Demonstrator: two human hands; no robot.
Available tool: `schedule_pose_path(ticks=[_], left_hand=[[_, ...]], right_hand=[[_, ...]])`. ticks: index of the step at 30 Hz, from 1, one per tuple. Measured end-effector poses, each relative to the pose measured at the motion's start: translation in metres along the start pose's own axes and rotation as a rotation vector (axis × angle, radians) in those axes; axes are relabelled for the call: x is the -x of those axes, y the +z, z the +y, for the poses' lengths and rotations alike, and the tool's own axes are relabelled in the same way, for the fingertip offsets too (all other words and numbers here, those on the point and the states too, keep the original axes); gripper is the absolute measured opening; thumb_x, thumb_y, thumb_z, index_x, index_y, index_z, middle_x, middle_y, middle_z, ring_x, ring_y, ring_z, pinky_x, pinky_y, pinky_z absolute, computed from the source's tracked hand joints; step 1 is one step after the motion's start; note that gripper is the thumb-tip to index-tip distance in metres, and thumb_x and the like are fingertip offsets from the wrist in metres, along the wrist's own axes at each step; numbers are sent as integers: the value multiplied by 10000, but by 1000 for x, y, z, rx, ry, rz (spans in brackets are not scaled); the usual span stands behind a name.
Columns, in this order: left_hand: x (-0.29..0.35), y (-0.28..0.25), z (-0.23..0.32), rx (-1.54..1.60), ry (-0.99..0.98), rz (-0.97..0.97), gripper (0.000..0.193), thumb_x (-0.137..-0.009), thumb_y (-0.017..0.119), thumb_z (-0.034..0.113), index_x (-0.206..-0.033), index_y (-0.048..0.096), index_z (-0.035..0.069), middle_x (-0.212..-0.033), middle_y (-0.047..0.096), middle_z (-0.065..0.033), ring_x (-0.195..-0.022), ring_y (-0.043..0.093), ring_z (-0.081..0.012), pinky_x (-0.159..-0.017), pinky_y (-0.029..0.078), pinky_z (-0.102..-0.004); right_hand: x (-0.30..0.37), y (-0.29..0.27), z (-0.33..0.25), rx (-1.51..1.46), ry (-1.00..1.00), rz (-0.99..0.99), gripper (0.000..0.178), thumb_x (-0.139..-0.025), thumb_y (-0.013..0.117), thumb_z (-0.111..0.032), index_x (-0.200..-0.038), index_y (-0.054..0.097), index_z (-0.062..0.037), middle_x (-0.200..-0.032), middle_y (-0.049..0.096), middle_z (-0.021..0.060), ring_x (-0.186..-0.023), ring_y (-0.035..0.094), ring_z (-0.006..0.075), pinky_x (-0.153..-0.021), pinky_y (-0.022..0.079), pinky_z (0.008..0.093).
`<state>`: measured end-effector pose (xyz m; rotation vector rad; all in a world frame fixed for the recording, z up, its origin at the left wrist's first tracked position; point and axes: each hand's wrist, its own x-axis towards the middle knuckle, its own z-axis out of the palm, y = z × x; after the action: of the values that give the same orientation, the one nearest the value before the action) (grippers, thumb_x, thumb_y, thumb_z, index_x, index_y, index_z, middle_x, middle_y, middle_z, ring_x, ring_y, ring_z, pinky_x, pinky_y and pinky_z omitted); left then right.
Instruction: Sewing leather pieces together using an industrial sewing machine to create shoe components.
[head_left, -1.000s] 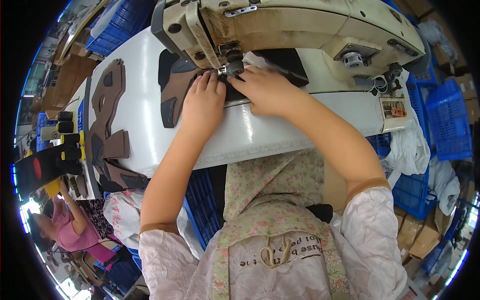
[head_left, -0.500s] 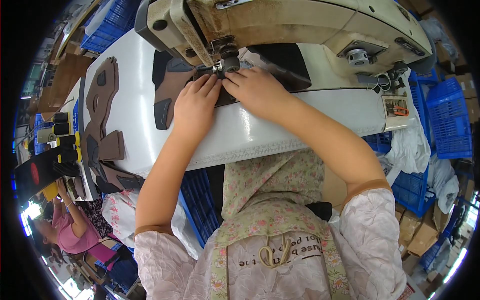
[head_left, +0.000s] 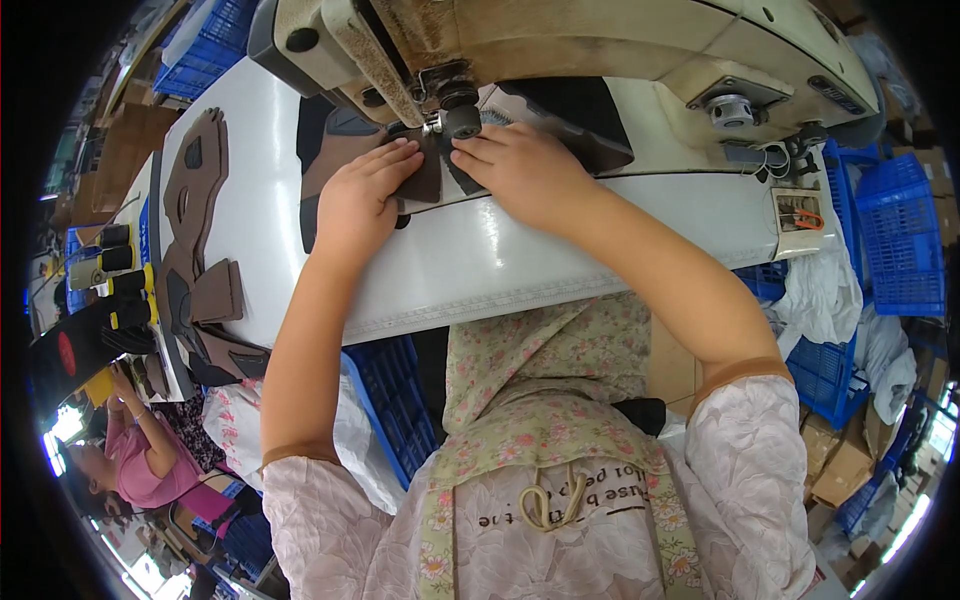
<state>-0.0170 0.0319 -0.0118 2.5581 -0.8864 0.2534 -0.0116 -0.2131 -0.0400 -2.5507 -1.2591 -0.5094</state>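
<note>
Black-lettered shirt (head_left: 595,535), red-printed white bag (head_left: 232,430), machine nameplate (head_left: 837,95)

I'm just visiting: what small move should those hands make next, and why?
Perhaps a gentle nudge of the brown piece with the left hand, fingers clear of the dark round part on the sewing machine: that hand rests on the piece's edge, and the right hand lies close to that part.

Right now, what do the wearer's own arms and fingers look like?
Left fingers and right fingers: no gloves, no rings visible. Forearms bare, no watch, markings or cables showing. Left sleeve and right sleeve: pale pinkish-white, loose, crinkled fabric, each ending near the elbow in a smooth brownish band.
</note>
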Motion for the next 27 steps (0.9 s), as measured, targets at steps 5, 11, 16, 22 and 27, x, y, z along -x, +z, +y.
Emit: schedule_pose_path(ticks=[5, 11, 16, 22, 27], left_hand=[[0, -1, -5, 124, -46, 30, 508, -650, 487, -117, -1081, 704, 43, -1176, 673, -126, -1169, 603, -284, -1006, 475, -381], [-1, 6, -5, 53, 20, 85, 497, -648, 490, -116, -1069, 705, 36, -1173, 676, -125, -1168, 608, -279, -996, 482, -378], [1, 8, -5, 42, 14, 103, 523, -629, 477, -126, -1075, 701, 28, -1182, 671, -131, -1182, 601, -283, -1013, 468, -378], [1, 11, -5, 59, -15, 103, 560, -608, 455, -141, -1084, 698, 25, -1201, 664, -132, -1199, 592, -281, -1039, 447, -370], [1, 12, -4, 61, -35, 107, 556, -611, 456, -140, -1082, 700, 27, -1200, 666, -130, -1197, 594, -279, -1032, 449, -363]], right_hand=[[-1, -2, 0, -21, 25, -32, 392, -840, 546, -92, -1219, 633, -47, -1310, 612, 61, -1179, 562, 258, -1014, 430, 390], [1, 3, 3, -6, 16, 42, 338, -865, 529, -140, -1167, 647, -47, -1273, 627, 62, -1219, 549, 221, -963, 462, 385], [0, 2, 1, -39, 26, 39, 371, -834, 549, -106, -1188, 639, -42, -1278, 625, 63, -1187, 554, 234, -979, 457, 387], [-1, 3, 1, -58, 49, 43, 421, -788, 579, -63, -1204, 634, -29, -1283, 622, 69, -1149, 563, 249, -983, 461, 385], [-1, 4, 1, -34, 59, 27, 331, -874, 528, -130, -1176, 639, -50, -1278, 624, 64, -1230, 543, 220, -987, 461, 373]])
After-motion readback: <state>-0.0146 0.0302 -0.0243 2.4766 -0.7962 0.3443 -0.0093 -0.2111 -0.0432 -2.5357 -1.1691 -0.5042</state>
